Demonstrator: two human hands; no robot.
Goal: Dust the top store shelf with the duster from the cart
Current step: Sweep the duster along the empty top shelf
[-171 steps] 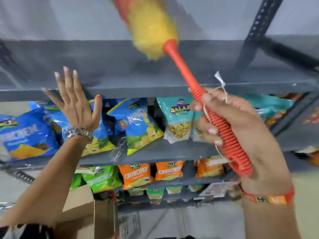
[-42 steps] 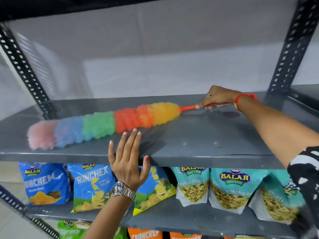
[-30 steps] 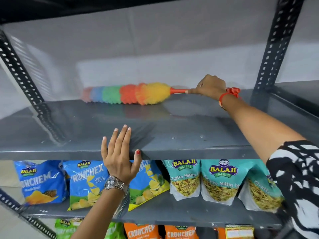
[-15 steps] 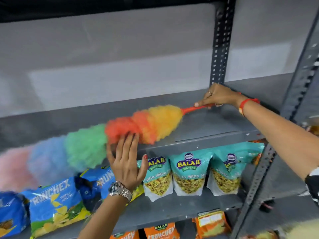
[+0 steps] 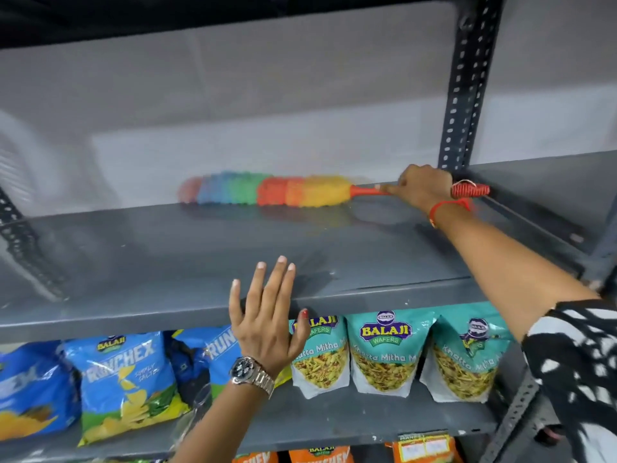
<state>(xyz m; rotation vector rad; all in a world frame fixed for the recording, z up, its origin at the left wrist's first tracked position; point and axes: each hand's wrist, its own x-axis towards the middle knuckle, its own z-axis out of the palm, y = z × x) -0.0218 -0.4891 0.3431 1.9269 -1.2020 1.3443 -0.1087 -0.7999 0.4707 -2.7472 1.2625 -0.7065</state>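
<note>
The duster [image 5: 267, 190], a fluffy rainbow-banded cylinder on a ribbed orange plastic handle, is lying along the back of the smooth grey metal top shelf [image 5: 167, 262], toward twelve o'clock, against the pale wall. The right hand [image 5: 422, 190] is gripping its handle with fingers closed, just beside the perforated steel upright [image 5: 464, 105] at one o'clock. The left hand [image 5: 267, 324] is hovering at the shelf's front lip, fingers spread and empty. Bare shelf is stretching toward nine o'clock. Glossy snack bags [image 5: 384, 355] are crowding the shelf below.
</note>
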